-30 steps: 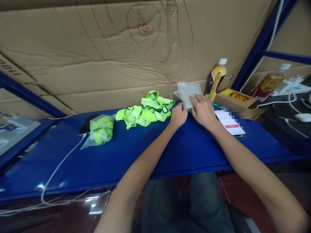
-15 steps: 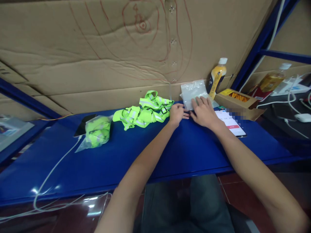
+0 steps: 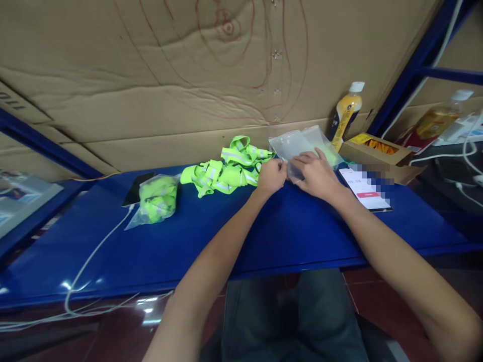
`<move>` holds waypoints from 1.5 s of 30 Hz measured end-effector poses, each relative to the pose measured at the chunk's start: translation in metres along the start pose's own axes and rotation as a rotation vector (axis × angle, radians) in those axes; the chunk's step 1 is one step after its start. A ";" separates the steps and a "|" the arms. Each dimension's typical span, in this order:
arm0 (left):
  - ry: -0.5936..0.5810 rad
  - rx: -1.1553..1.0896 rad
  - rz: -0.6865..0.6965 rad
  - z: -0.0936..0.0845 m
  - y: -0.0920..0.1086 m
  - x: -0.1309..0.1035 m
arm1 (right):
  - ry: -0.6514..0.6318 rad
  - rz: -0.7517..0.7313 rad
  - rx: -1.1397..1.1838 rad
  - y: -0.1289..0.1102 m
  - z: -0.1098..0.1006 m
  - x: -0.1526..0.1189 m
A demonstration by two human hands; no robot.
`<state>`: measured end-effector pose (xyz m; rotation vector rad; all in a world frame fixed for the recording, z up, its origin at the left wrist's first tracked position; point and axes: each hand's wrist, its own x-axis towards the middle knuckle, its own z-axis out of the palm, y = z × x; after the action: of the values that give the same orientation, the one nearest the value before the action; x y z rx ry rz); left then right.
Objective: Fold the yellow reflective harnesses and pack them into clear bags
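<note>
A translucent plastic bag (image 3: 287, 144) lies at the back of the desk, its lower corner running between my two hands. My left hand (image 3: 272, 176) is closed, with thumb and fingertips pinching the bag's near edge. Curled over the same edge from the right is my right hand (image 3: 316, 176), its fingers partly hiding the plastic. A second bag layer (image 3: 320, 143) shows behind it, with a faint green tint. Just left of my left hand sits a bundled neon-yellow reflective vest (image 3: 222, 177) with silver strips and straps.
Farther left, a clear bag with folded neon-yellow fabric (image 3: 160, 198) rests by a dark phone (image 3: 136, 190) on a white cable. At right are a lit phone (image 3: 366, 188), an open cardboard box (image 3: 403, 171) and a yellow-labelled bottle (image 3: 345, 115). Cardboard (image 3: 151, 110) walls the back.
My left hand has closed on the bag's edge, and the bag has been lifted and shifted left. My right hand's fingers have curled from lying flat on it. The view has shifted slightly.
</note>
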<state>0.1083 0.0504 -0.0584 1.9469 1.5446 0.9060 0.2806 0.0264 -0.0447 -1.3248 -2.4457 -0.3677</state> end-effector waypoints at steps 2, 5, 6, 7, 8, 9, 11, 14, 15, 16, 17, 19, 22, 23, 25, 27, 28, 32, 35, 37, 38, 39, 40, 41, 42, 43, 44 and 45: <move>0.045 0.080 0.027 -0.008 0.001 -0.003 | -0.011 -0.071 0.061 -0.002 0.002 -0.002; 0.086 0.234 0.143 -0.026 0.000 -0.005 | 0.046 -0.111 0.168 -0.002 0.002 -0.004; 0.093 0.269 0.204 -0.034 -0.001 -0.006 | 0.112 -0.097 0.202 -0.002 0.001 -0.004; 0.095 0.281 0.270 -0.044 -0.003 -0.007 | 0.202 -0.067 0.230 -0.002 0.000 -0.003; 0.092 0.263 0.328 -0.054 -0.006 -0.009 | 0.309 -0.023 0.252 -0.001 -0.001 -0.003; 0.087 0.214 0.372 -0.066 -0.009 -0.012 | 0.420 0.031 0.263 -0.001 -0.003 -0.002; 0.019 0.111 0.422 -0.090 -0.016 -0.022 | 0.596 0.145 0.261 -0.001 -0.006 -0.001; -0.017 0.119 0.487 -0.121 -0.025 -0.037 | 0.604 0.223 0.288 -0.005 -0.011 -0.002; -0.006 0.124 0.499 -0.128 -0.026 -0.042 | 0.563 0.211 0.324 -0.007 -0.012 -0.002; -0.003 0.130 0.505 -0.132 -0.027 -0.046 | 0.521 0.182 0.371 -0.010 -0.012 -0.002; -0.006 0.126 0.497 -0.135 -0.027 -0.048 | 0.490 0.147 0.421 -0.014 -0.012 -0.002; -0.059 0.080 0.440 -0.136 -0.024 -0.053 | 0.478 0.089 0.510 -0.021 -0.012 -0.002; -0.228 -0.178 0.285 -0.132 -0.017 -0.058 | 0.476 0.044 0.646 -0.032 -0.010 0.000; -0.305 -0.314 0.220 -0.130 -0.015 -0.059 | 0.466 0.029 0.688 -0.035 -0.009 0.001; -0.482 -0.577 0.084 -0.124 -0.014 -0.062 | 0.445 0.010 0.726 -0.041 -0.008 0.001; -0.618 -0.725 -0.013 -0.117 -0.016 -0.064 | 0.458 0.028 0.676 -0.044 -0.009 0.001; -0.641 -0.739 -0.032 -0.114 -0.018 -0.064 | 0.478 0.039 0.635 -0.044 -0.009 0.000; -0.507 -0.570 -0.011 -0.104 -0.026 -0.061 | 0.502 -0.054 0.596 -0.043 -0.011 -0.001; -0.458 -0.465 0.038 -0.103 -0.027 -0.060 | 0.448 -0.061 0.714 -0.042 -0.009 0.000; -0.429 -0.458 0.052 -0.104 -0.026 -0.061 | 0.398 -0.037 0.783 -0.043 -0.006 0.001; -0.418 -0.459 0.050 -0.104 -0.026 -0.062 | 0.365 -0.040 0.812 -0.043 -0.004 0.002; -0.412 -0.458 0.044 -0.103 -0.025 -0.063 | 0.322 -0.052 0.835 -0.043 -0.003 0.003; -0.416 -0.453 0.038 -0.103 -0.025 -0.064 | 0.278 -0.056 0.856 -0.042 -0.002 0.004; -0.433 -0.449 0.033 -0.102 -0.025 -0.064 | 0.245 -0.046 0.872 -0.041 -0.001 0.005; -0.445 -0.451 0.029 -0.101 -0.024 -0.064 | 0.222 -0.028 0.877 -0.038 -0.001 0.005; -0.447 -0.460 0.026 -0.100 -0.025 -0.063 | 0.207 -0.008 0.867 -0.035 -0.002 0.005; -0.425 -0.478 0.024 -0.100 -0.025 -0.061 | 0.199 0.013 0.844 -0.029 -0.004 0.005; -0.376 -0.498 0.026 -0.101 -0.026 -0.059 | 0.199 0.034 0.813 -0.022 -0.006 0.006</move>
<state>0.0077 -0.0033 -0.0224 1.6557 0.9700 0.7845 0.2602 0.0165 -0.0381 -0.9041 -2.0346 0.4480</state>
